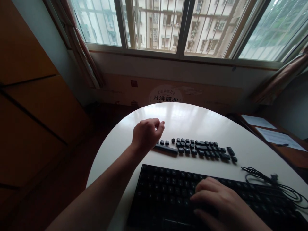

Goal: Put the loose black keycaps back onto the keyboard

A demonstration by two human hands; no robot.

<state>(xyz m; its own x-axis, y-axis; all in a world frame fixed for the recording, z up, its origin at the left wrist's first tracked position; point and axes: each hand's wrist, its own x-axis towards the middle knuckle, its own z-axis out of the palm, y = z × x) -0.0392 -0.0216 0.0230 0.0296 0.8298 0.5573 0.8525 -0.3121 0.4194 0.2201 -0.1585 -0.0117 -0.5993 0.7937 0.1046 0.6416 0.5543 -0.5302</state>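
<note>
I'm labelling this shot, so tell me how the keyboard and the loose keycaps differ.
The keyboard is one broad, connected board; the loose keycaps are small separate pieces.
The keyboard lies closer to the camera, partly covered by the right hand; the loose keycaps lie beyond it, nearer the window.
Both are black and lie on the white table.

Prob. a home (curtains [80, 56], cupbd [48, 102])

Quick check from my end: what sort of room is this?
Probably a room in a home, perhaps a flat: a curtain hangs beside the barred window, a multi-storey building stands outside, and a round white table bears a keyboard.
</note>
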